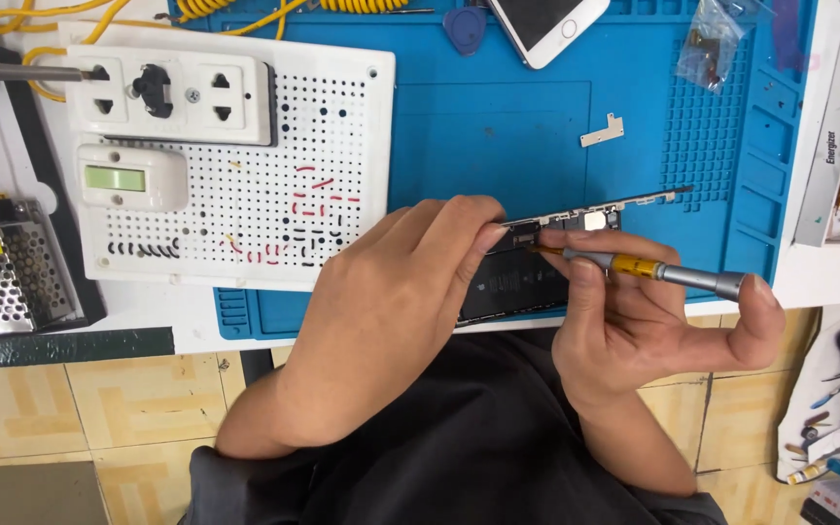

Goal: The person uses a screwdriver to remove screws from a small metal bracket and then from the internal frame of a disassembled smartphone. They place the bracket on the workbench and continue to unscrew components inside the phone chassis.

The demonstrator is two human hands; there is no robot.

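Our right fingers (590, 264) pinch a thin screwdriver with a yellow band and a grey metal end (648, 270), and its tip touches the top part of an opened black phone body (527, 277). The right hand (644, 335) presses its last finger on the grey cap of the tool. Our left fingers (483, 233) are closed on the top edge of the phone body, and the left hand (381, 311) holds it tipped up at the near edge of the blue rubber work mat (498, 117). To do this well, we think we should keep the phone steady, hold the tool straight on the tiny screw, and turn it slowly so it does not slip. A small silver metal bracket (603, 130) lies apart on the mat. A white phone (546, 24) sits at the far side, cut off by the top edge. A white plastic board with many holes (274, 185) rests on the surface to the left. We cannot see the screw itself, because it is too small. Our left hand hides much of the phone body.
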